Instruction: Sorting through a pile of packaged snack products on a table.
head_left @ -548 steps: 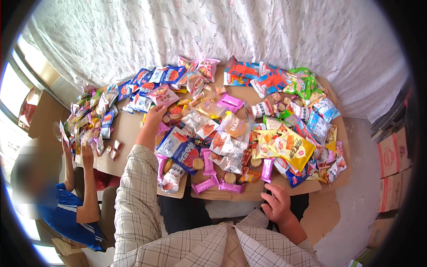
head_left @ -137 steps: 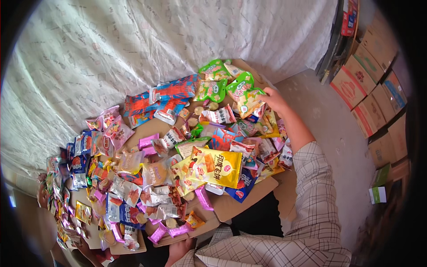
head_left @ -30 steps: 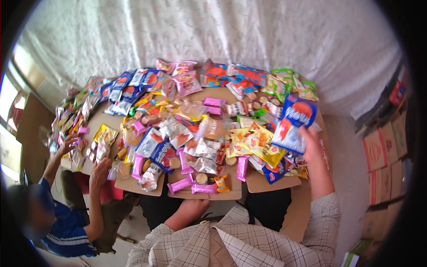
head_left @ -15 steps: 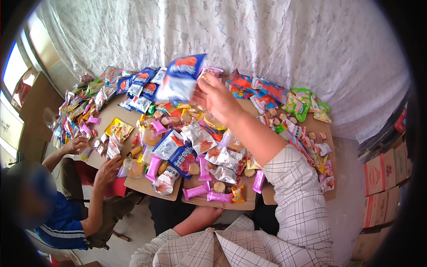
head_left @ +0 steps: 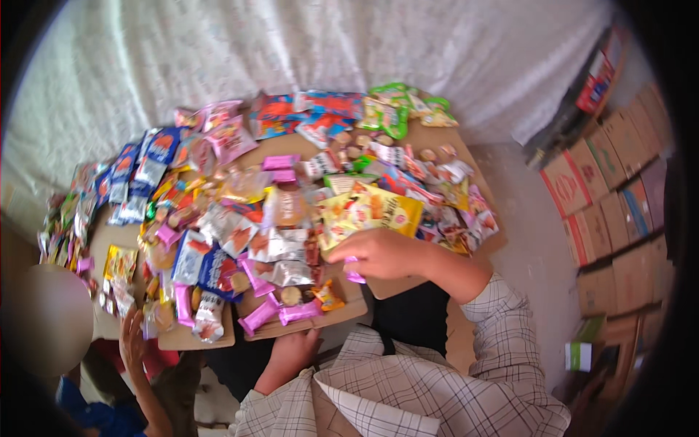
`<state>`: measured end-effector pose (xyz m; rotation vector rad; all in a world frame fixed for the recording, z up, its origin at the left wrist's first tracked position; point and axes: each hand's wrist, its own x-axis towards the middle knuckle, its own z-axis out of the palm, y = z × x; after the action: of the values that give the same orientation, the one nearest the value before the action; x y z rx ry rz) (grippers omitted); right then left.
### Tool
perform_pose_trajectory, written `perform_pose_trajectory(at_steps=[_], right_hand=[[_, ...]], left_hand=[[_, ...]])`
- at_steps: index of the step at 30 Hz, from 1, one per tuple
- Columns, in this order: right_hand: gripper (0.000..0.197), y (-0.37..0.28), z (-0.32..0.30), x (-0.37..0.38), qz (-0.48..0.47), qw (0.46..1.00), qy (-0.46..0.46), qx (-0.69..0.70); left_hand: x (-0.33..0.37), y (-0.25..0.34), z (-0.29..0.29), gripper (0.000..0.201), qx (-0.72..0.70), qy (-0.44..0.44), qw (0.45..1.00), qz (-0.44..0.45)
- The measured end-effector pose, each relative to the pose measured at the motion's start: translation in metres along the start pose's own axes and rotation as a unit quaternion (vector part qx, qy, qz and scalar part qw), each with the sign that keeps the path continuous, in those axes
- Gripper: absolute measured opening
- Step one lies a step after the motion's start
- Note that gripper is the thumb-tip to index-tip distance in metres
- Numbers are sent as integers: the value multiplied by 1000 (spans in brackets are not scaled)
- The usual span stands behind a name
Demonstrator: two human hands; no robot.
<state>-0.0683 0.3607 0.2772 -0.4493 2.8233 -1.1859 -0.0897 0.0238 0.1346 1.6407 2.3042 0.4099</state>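
Note:
My right hand has its fingers closed at the lower edge of a large yellow snack bag, which is tilted over the pile. Just beneath those fingers a small pink-wrapped piece shows in part. My left hand is low by my lap, at the near edge of a cardboard sheet; its fingertips are hidden. Between the hands lie pink-wrapped bars, a small orange packet and silvery packets. A blue-and-white packet sits farther left.
Along the far edge are blue packets, pink bags, red-and-blue bags and green bags. A co-worker's hand is at the left edge. Cardboard boxes stack up on the right; a white curtain hangs behind.
My right hand has come down and nearer from the far side. The blue packet has left it, and it now grips the yellow bag. The view has swung right; my left hand stays low.

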Motion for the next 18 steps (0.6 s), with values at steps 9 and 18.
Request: perform_pose_trajectory(at_steps=[9,18], right_hand=[[45,90,-46,-141,287,867,399,84],[51,82,4,-98,212,872,415,-149]], left_hand=[[4,10,-6,54,50,141,989,18],[8,15,-11,57,109,202,973,14]])
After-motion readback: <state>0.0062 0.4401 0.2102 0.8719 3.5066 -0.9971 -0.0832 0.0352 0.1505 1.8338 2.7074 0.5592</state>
